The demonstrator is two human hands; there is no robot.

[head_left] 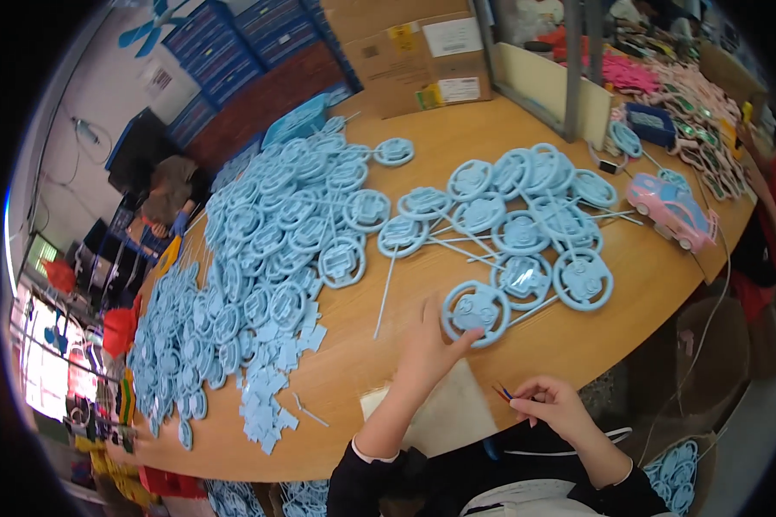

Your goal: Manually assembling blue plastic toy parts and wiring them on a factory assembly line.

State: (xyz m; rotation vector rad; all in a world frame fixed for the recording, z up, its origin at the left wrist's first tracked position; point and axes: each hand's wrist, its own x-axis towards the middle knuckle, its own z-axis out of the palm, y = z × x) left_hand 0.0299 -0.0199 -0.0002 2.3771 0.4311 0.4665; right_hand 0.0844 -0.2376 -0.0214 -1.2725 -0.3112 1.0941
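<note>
My left hand is at a light blue toy steering wheel near the table's front edge. The thumb lies over the lower rim and the other fingers are at its left side. A pale sheet is on the table beneath my wrist. At the front edge, my right hand pinches a thin two-pronged thing with coloured tips; it is too small to tell if it is tweezers or wires. Just beyond the wheel lie more wheels, one with a shiny centre, some with long thin sticks.
A big heap of blue wheels covers the table's left half, with small blue squares before it. A pink and blue toy car stands at right. Cardboard boxes are at the back. Another person sits at far left.
</note>
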